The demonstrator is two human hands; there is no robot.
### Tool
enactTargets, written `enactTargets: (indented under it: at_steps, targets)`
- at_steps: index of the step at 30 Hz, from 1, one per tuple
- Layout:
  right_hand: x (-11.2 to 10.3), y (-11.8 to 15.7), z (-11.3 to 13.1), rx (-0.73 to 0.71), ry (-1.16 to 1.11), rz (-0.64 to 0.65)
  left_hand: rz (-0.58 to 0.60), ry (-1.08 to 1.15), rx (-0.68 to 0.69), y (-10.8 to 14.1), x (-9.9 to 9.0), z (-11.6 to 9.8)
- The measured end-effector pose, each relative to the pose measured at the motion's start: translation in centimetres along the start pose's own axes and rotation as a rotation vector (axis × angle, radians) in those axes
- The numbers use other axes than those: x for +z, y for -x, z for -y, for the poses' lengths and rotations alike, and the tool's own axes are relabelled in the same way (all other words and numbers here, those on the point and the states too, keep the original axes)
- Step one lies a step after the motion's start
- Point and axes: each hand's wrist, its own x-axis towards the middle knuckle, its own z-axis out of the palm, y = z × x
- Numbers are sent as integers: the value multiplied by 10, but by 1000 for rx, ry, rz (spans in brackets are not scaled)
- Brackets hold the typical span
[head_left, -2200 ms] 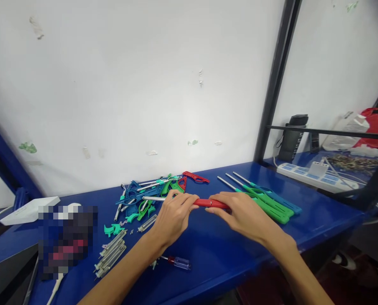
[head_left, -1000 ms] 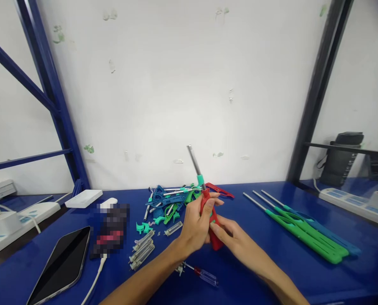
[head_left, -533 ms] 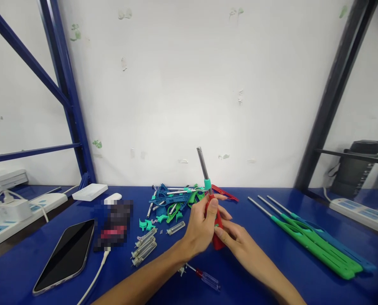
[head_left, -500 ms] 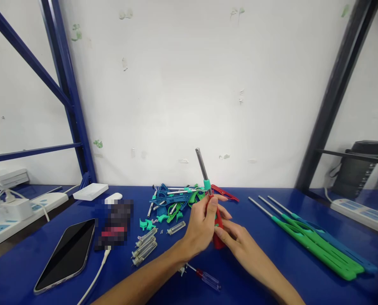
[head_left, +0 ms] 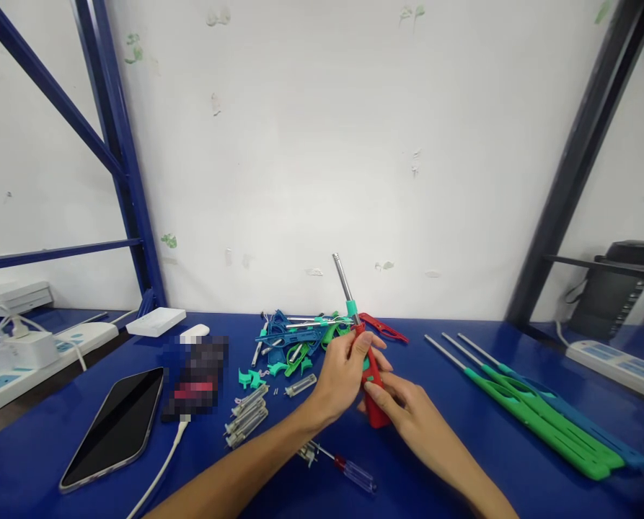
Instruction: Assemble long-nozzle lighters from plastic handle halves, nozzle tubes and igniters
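A red long-nosed lighter (head_left: 376,411) with a metal tube and a teal collar is held upright, tilted a little to the left. My left hand (head_left: 343,371) is closed round its upper body, thumb near the collar end. Lower down, my right hand (head_left: 400,396) grips the body, its thumb pressed on the front near a teal part. Fingers hide much of the body. Behind my hands lies a pile of lighter parts (head_left: 300,337), with blue and green shells, metal tubes and teal pieces. Clear fuel tanks (head_left: 249,418) lie to the left of my left forearm.
Three whole lighters (head_left: 538,411), two green and one blue, lie at the right. A screwdriver (head_left: 354,474) rests in front, between my forearms. On the left are a phone (head_left: 113,425), a white cable (head_left: 164,465), a white box (head_left: 156,322) and a power strip (head_left: 91,337).
The red lighter's body shows slightly more at the bottom, and my hands have shifted a little on it. The view has turned slightly. Things on the table stay put.
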Motion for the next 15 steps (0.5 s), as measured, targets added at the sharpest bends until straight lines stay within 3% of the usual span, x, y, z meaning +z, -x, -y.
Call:
enactTargets:
  at_steps: [4,9,15]
  targets:
    - [-4,-2,-6,35,18,-65,41,117,-72,-10,-10,4]
    - [-8,-3,-9,90,59,-146,-110,215,-78,-26,-32,9]
    - [-4,0,-1,96,109,-92,-190,241,-62,-32,-41,11]
